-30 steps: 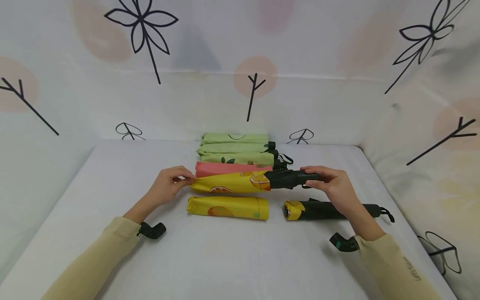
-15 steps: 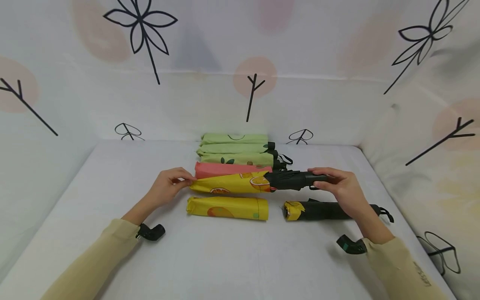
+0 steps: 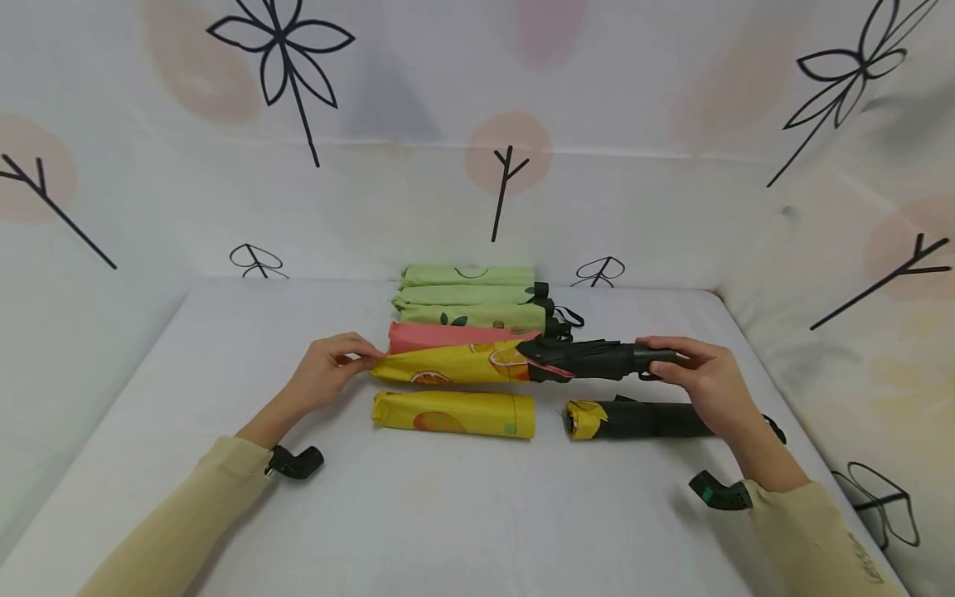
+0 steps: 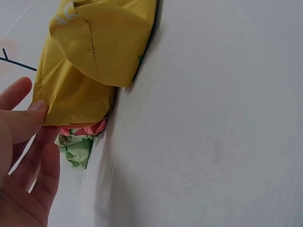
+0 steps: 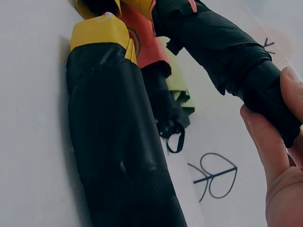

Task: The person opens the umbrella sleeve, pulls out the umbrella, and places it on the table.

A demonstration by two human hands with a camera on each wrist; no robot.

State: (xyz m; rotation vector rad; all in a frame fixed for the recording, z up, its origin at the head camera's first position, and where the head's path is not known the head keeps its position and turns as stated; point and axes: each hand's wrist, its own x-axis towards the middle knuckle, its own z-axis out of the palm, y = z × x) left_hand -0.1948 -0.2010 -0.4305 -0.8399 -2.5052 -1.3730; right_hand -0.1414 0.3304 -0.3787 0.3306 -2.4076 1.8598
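Note:
A folded black umbrella [image 3: 589, 359] sticks out of a yellow sleeve [image 3: 448, 365] printed with orange slices. My left hand [image 3: 336, 369] pinches the sleeve's far left end between thumb and fingers; the left wrist view gives the pinched yellow edge [image 4: 45, 111] close up. At the other end, my right hand [image 3: 705, 380] grips the umbrella's black handle [image 5: 270, 97]. Sleeve and umbrella are held level above the table. Nearer to me lies a second yellow sleeve [image 3: 455, 414], and right of it another black folded umbrella [image 3: 649, 419] with a yellow end.
Behind the held umbrella lie a red-sleeved umbrella [image 3: 448, 335] and several light green ones [image 3: 470, 294] in a row, with black handles to the right. A white cloth covers the table [image 3: 477, 514]. Patterned fabric walls [image 3: 373, 199] close off the back and sides.
My right hand has moved right with the handle, and more of the black umbrella shows outside the sleeve. My left hand keeps its pinch, shifted slightly left.

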